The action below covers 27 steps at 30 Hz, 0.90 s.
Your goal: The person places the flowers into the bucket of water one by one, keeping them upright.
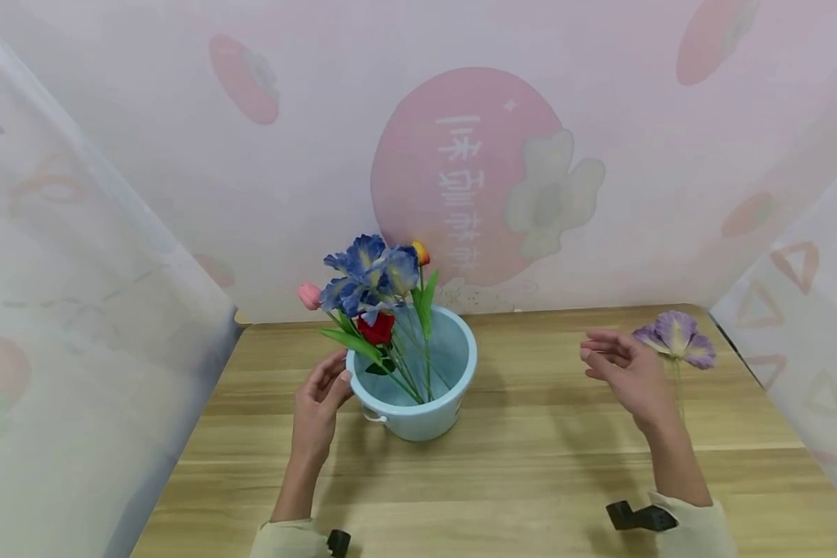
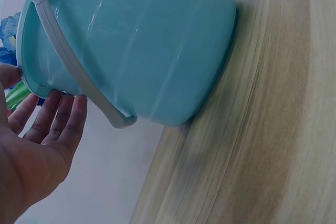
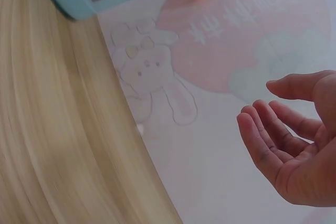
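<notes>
A light blue bucket point(image 1: 418, 422) stands upright on the wooden table, and my left hand point(image 1: 321, 399) rests at its left side. In the left wrist view, the fingertips point(image 2: 54, 97) touch the bucket near its rim, close to the pale handle. Blue flowers point(image 1: 366, 275), a red rose point(image 1: 376, 328), a pink tulip point(image 1: 309, 296) and a yellow-orange tulip point(image 1: 421, 253) lean in the bucket. On the right, my right hand point(image 1: 631, 380) hovers over the table with loosely bent fingers and holds nothing. Just beyond it lies a purple flower point(image 1: 676, 339), its stem partly hidden by the hand.
The wooden table point(image 1: 502, 496) carries all these things. A pale printed sheet point(image 1: 307, 170) hangs upright behind it, with similar sheets along the left and right sides. Black camera mounts point(image 1: 642, 517) sit at the sleeves.
</notes>
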{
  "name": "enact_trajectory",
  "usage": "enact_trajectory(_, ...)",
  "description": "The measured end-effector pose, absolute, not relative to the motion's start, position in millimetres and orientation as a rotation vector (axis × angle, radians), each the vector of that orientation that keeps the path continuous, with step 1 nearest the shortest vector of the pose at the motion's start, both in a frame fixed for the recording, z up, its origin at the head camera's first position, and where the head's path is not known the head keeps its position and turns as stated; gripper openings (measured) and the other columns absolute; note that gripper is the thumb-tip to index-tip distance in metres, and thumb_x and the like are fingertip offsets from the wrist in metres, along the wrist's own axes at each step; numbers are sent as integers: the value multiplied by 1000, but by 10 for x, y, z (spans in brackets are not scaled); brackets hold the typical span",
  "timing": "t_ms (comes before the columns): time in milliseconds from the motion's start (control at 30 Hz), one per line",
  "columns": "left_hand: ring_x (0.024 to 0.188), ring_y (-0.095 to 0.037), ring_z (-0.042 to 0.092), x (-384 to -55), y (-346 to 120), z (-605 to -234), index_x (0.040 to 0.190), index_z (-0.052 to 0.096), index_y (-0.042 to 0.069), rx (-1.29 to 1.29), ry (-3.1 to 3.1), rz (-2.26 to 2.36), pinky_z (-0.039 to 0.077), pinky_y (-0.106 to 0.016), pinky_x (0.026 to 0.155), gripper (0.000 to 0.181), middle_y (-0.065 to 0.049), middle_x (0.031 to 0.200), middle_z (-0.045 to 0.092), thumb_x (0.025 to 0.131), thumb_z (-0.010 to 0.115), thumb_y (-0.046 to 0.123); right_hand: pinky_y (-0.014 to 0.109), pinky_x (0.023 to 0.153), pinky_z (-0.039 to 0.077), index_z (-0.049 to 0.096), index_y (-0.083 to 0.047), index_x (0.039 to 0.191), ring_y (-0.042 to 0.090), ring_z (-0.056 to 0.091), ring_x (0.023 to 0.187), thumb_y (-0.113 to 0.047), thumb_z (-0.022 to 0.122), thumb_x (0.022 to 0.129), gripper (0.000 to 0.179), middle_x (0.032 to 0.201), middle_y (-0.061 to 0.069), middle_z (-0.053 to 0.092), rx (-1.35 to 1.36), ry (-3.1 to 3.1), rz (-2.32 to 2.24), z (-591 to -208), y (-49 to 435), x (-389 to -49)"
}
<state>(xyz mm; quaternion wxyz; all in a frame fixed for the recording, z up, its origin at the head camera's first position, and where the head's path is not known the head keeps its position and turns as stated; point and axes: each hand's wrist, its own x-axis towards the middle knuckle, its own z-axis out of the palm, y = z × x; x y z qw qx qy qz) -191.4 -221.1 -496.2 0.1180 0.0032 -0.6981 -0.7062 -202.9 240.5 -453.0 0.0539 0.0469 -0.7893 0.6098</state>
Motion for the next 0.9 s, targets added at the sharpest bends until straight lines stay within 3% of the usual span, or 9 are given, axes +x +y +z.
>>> enact_trajectory(100,115,-7,70,-1915,-2208,-4957,149,59,4,8,-2039,-2072,64,-22,91,43,-1,130,70,109,65,18,20,81,65,62,-2,137,-4,72,99,-14,69,106,34,111,-16,70,120,-2351,1881,-4531,2562,-2009)
enact_trajectory(333,114,-7,71,-1929,-2211,-4978,148,60,5,15,-2027,-2081,65,-22,91,42,1,129,70,109,66,17,15,79,63,65,-21,127,-6,72,97,-10,71,104,26,109,-20,71,9,-2289,1943,-4566,2933,-1953)
enact_trajectory(767,113,-7,70,-1930,-2216,-4979,148,61,6,19,-2039,-2069,65,-22,91,42,2,128,71,109,65,19,16,76,64,64,-31,122,-5,74,88,-14,73,104,27,104,-23,72,-112,-2283,1976,-4764,3529,-1917)
enact_trajectory(900,113,-7,70,-1923,-2207,-4970,148,61,6,22,-2040,-2070,65,-22,91,41,3,127,71,109,65,19,16,76,64,64,-27,124,-7,73,89,-14,71,104,25,103,-27,72,-134,-2347,1951,-4833,3667,-1938)
